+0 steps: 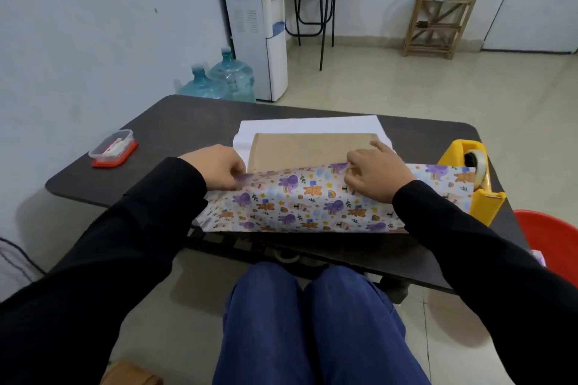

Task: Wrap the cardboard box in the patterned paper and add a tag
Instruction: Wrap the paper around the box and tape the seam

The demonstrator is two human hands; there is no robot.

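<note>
My left hand (215, 167) and right hand (375, 175) pinched the patterned paper (297, 200), near flap partway over the cardboard box (306, 147) — far flap, ends, tag undone.

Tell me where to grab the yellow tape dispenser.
Likely the low near end of the yellow tape dispenser, from above, fingers across its flat sides: the tape roll fills the raised far end, and patterned paper lies against its left side.

A white water dispenser (247, 25) stands against the wall, two blue water jugs (233, 73) beside it. A wooden rack (441, 15) stands farther right.
</note>
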